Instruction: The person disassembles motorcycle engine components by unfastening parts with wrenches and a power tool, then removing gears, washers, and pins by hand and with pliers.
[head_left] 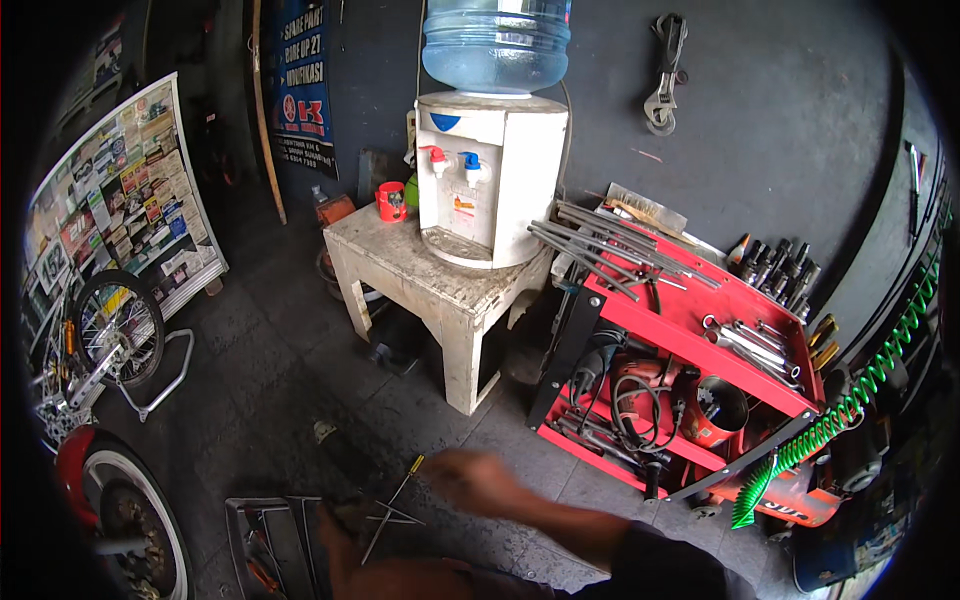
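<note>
My right hand (475,482) is blurred above the floor, just right of a yellow-handled tool (415,466); I cannot make out whether it holds anything. A metal cross-shaped tool (385,518) lies below that. My left hand (332,532) is partly in view at the lower edge, beside a grey metal frame (232,525) with tools inside, its fingers unclear. A red-fendered wheel (130,510) stands at the lower left.
A white dispenser (520,180) stands on a worn table (370,250) beside a red can (391,200). A red tool cart (620,320), green coiled hose (850,400) and orange compressor (790,500) occupy the right. A bike (120,330) and sticker-covered board (140,160) stand left.
</note>
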